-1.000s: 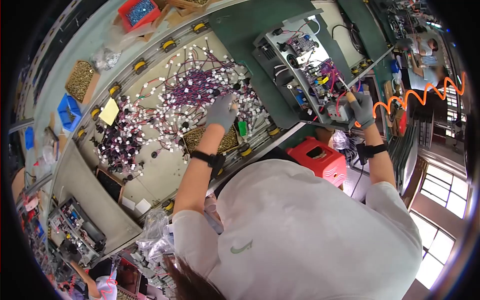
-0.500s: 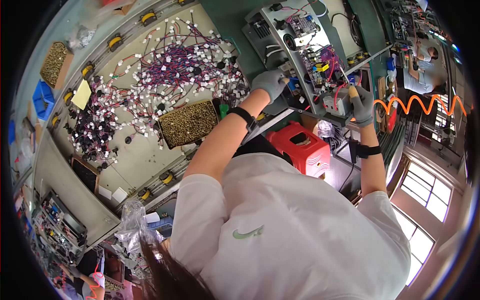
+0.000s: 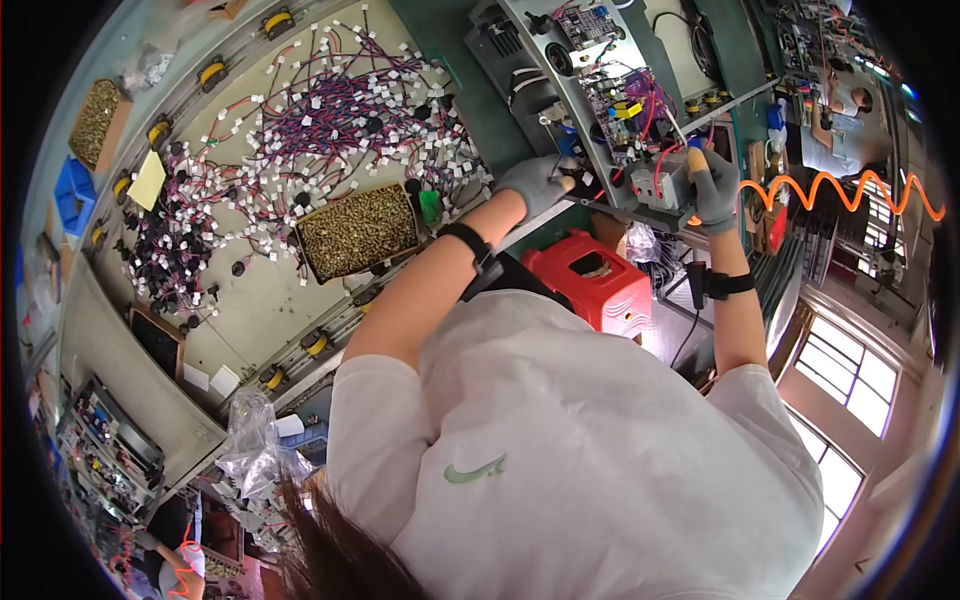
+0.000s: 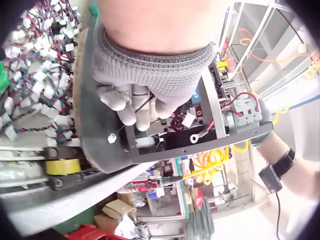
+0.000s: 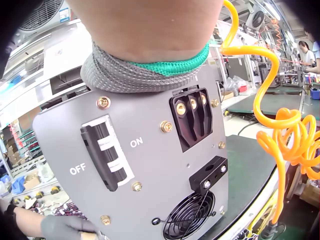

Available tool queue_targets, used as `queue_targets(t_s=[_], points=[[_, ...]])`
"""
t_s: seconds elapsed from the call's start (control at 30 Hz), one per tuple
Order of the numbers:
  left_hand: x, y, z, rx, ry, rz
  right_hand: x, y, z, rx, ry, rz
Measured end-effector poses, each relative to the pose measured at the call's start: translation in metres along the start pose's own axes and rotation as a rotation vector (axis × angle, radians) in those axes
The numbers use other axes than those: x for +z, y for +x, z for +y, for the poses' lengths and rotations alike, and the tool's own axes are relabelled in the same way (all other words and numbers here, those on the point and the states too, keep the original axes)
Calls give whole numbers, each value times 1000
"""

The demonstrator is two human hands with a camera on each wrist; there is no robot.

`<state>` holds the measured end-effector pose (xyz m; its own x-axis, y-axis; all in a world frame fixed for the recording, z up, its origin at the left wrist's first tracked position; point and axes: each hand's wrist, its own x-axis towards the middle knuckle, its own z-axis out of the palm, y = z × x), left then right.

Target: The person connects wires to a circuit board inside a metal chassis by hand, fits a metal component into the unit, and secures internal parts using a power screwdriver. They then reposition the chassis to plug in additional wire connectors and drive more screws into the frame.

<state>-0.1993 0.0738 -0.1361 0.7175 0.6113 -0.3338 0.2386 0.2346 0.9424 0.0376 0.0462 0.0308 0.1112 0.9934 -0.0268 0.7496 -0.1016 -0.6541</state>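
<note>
The open metal chassis point(image 3: 592, 120) holds circuit boards, wires and a pale grey block point(image 3: 662, 184). At its near left corner, my gloved left hand point(image 3: 538, 187) has curled fingers. In the left wrist view the left hand point(image 4: 145, 95) pinches a thin dark wire with a small shiny end piece point(image 4: 111, 138) hanging over the chassis side. My right hand point(image 3: 714, 190) grips the chassis end beside the block. The right wrist view shows its cuff over the end panel point(image 5: 150, 165); the panel hides its fingers.
White-plugged wire bundles point(image 3: 340, 115) cover the bench at left, beside a box of brass-coloured screws point(image 3: 358, 232). A red stool point(image 3: 590, 285) stands below the bench edge. An orange coiled hose point(image 3: 840, 195) stretches right of the chassis. Another person point(image 3: 838, 145) sits farther off.
My left hand has moved right, from above the screw box to the chassis corner. The right hand stays at the chassis end. The head view has shifted.
</note>
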Motion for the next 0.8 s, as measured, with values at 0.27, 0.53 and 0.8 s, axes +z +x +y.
queue_targets(t_s=[0.27,0.53,0.8], points=[[34,23,1,-53,-546,62,0,1,7,-25,-51,76],[-14,22,-38,-191,-600,-149,2,-1,3,-37,-12,64],[3,29,-15,-223,-375,-58,7,3,-9,-88,-115,146]])
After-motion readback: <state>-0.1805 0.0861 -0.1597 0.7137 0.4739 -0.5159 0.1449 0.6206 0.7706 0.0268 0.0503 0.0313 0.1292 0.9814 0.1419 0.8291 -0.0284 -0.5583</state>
